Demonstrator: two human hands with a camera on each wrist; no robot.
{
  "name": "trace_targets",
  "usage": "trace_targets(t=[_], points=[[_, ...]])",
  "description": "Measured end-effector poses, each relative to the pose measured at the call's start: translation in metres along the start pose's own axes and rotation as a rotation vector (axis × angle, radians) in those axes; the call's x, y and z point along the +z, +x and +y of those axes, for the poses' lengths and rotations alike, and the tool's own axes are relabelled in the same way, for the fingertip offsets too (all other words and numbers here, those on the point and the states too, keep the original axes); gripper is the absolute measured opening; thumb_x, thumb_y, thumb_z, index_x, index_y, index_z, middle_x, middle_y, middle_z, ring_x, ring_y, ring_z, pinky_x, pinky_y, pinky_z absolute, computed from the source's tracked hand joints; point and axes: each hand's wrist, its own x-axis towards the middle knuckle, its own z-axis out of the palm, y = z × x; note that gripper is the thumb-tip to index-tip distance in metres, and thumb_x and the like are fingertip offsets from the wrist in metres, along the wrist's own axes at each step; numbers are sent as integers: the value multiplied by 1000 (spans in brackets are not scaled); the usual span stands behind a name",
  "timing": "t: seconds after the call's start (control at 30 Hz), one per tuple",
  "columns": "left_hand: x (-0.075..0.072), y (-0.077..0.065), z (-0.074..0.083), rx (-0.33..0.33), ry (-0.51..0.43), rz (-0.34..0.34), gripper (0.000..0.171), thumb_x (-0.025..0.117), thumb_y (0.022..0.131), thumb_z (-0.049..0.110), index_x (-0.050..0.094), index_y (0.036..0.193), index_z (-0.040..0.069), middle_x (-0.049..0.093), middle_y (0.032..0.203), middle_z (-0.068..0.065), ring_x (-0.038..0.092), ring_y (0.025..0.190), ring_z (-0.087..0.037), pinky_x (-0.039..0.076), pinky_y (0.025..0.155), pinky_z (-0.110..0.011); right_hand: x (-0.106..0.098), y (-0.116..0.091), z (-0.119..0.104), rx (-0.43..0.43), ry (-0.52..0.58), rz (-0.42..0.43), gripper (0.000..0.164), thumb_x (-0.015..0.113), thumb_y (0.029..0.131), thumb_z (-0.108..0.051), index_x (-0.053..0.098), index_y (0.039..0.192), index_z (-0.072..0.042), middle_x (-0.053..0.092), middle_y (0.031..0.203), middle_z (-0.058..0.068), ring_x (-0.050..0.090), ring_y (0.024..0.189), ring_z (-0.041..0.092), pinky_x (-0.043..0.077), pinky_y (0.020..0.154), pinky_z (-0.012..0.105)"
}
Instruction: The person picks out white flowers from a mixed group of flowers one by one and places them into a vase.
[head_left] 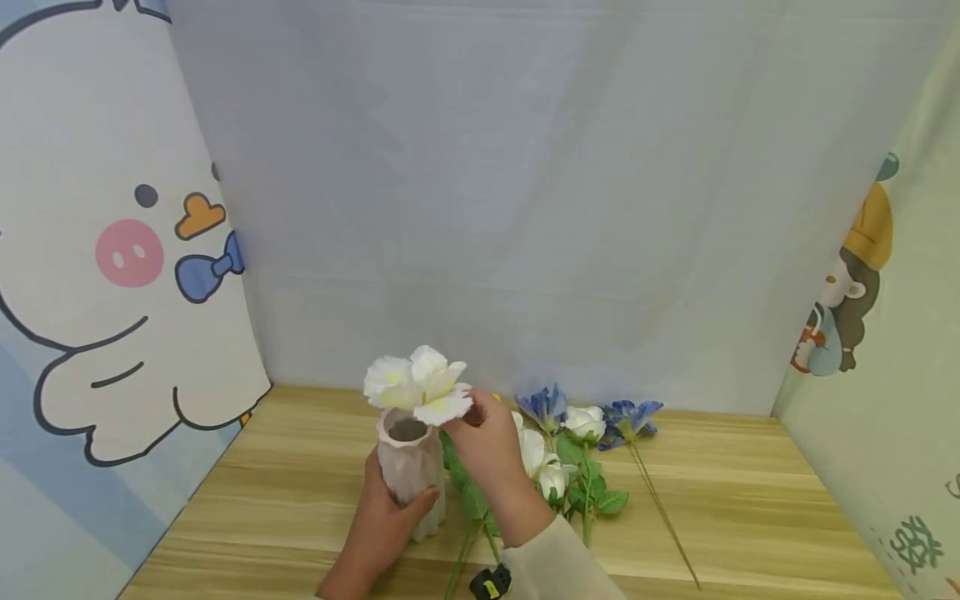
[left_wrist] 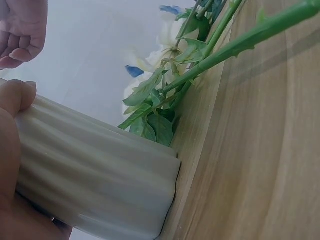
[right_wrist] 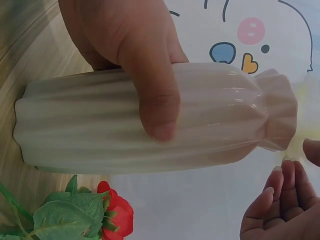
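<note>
My left hand (head_left: 390, 517) grips a pale ribbed vase (head_left: 411, 475) round its side, thumb across the front. The vase stands upright on the wooden table, its scalloped mouth facing up. Over the mouth is a large white flower (head_left: 420, 385) with yellowish petal centres; its stem does not show. My right hand (head_left: 491, 454) is at the flower's right edge, fingers curled and fingertips at the petals beside the rim. In the right wrist view, the thumb and fingers of the right hand (right_wrist: 287, 205) come around the blurred pale petals.
Right of the vase lie white roses (head_left: 583, 423), blue flowers (head_left: 628, 421) with thin stems, and green leaves (head_left: 611, 502). A red flower (right_wrist: 119, 212) shows near the vase in the right wrist view. A grey cloth wall (head_left: 562, 208) borders the back, with printed cloths on both sides.
</note>
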Motion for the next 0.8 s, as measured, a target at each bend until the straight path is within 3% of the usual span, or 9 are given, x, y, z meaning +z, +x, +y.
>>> trace_targets(t=[0.13, 0.27, 0.47, 0.57, 0.8], points=[[0, 2, -6, -3, 34, 14, 93, 80, 74, 31, 16, 142, 21, 45, 126, -8, 51, 107, -22, 41, 89, -43, -3, -2, 3, 72, -7, 14, 23, 69, 85, -33, 66, 98, -14, 64, 92, 2, 60, 88, 22, 50, 74, 36], [0, 1, -5, -7, 71, 34, 91, 81, 73, 32, 19, 139, 20, 48, 121, -8, 52, 103, -20, 42, 87, -41, -8, -10, -9, 100, -14, 12, 20, 68, 87, -28, 66, 100, -12, 63, 96, 3, 59, 90, 21, 49, 75, 36], [-2, -4, 18, -12, 73, 19, 89, 79, 76, 23, 18, 140, 10, 48, 121, -13, 52, 103, -25, 42, 86, -44, -20, -22, -27, 116, -33, 34, 19, 65, 89, -21, 64, 103, -7, 61, 100, 6, 57, 91, 21, 48, 76, 35], [-3, -5, 22, 4, 77, 28, 89, 79, 76, 21, 18, 140, 7, 48, 120, -15, 53, 103, -27, 42, 86, -45, -27, -24, -23, 124, -20, 30, 21, 65, 89, -23, 64, 103, -7, 61, 100, 7, 58, 91, 21, 48, 77, 36], [0, 0, -3, -44, 49, 34, 90, 82, 72, 26, 22, 139, 18, 49, 120, -7, 53, 103, -24, 43, 88, -43, -50, -30, 13, 114, -50, 59, 17, 67, 88, -22, 63, 97, -9, 61, 95, 6, 56, 84, 24, 47, 72, 37]])
